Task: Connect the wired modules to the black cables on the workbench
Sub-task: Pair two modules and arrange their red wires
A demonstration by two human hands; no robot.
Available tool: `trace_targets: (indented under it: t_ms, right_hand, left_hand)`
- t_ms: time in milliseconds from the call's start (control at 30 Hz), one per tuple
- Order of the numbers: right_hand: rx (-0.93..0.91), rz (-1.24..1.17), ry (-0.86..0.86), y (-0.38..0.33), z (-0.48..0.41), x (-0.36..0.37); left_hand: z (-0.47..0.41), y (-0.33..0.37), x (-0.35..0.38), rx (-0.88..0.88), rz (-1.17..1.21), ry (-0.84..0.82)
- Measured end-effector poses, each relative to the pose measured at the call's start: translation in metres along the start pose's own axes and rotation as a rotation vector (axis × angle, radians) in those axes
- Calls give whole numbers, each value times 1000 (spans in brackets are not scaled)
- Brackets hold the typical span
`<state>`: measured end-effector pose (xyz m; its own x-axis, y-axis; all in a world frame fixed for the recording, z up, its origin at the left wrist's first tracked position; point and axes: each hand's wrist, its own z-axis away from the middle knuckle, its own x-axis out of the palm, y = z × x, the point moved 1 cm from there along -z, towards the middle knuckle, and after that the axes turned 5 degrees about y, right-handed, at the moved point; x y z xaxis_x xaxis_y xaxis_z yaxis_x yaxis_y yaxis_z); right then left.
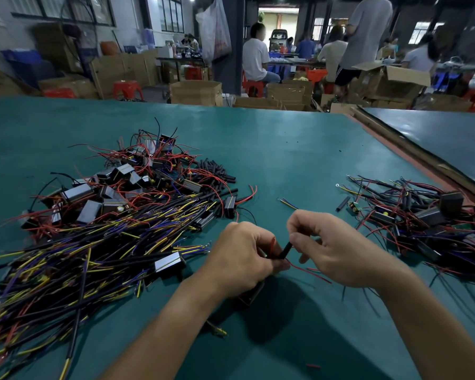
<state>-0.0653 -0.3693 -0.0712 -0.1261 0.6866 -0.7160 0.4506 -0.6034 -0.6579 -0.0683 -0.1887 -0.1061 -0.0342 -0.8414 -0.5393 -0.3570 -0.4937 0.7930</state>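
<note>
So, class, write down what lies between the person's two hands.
In the head view, a short black tube bridges the left hand and right hand, with a thin red wire beside it.

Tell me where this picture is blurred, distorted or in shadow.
Head view: the left hand, right hand and black tube are sharp; people behind are blurred; the wide lens stretches the forearms; shadows darken the green workbench beneath them.

Cardboard boxes [195,93], red stools [128,87], seated workers [254,58] behind.

No legible txt, labels or nos.; print on hanging bag [215,31] & boxes [195,92] too blurred.
</note>
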Motion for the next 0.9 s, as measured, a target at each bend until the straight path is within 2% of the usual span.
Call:
trace_targets:
  t_ms: [133, 267, 433, 500, 567, 700, 800, 900]
  right_hand:
    - [41, -25, 32, 3, -1, 4]
    - [31, -114, 55, 2, -4, 6]
    - [180, -491, 279, 1, -21, 10]
    - [190, -405, 284, -3, -48, 14]
    - [152, -193, 224, -7, -88, 21]
    - [34, 221, 4, -15, -165, 47]
    - [-69, 415, -159, -20, -203, 74]
    - [-149, 603, -235, -22, -221, 90]
  left_hand:
    - [-1, -1, 0, -23, -28, -5]
    - [-1, -3, -2, -95, 42, -2]
    - [-2, -4, -3, -171, 130, -34]
    - [-3, -3, -4, -179, 123, -12]
    - [-5, -3, -5, -158, 56, 14]
    - [-5, -4, -5, -132, 51, 37]
    - [-6, -9, -6, -148, 68, 52]
    - [-7, -11, -5, -167, 78, 58]
